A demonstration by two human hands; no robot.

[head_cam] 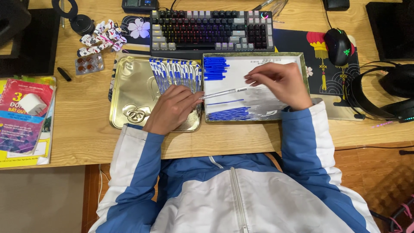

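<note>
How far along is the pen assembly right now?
Done: a row of assembled pens lies in the gold tray. In hand: left hand and right hand hold one clear pen barrel. Left: blue caps and refills remain in the white tray.

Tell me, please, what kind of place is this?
Probably a home computer desk: a wooden table with a backlit keyboard, a mouse and headphones.

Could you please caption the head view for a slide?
Both hands, left hand and right hand, hold a clear pen barrel over two trays.
</note>
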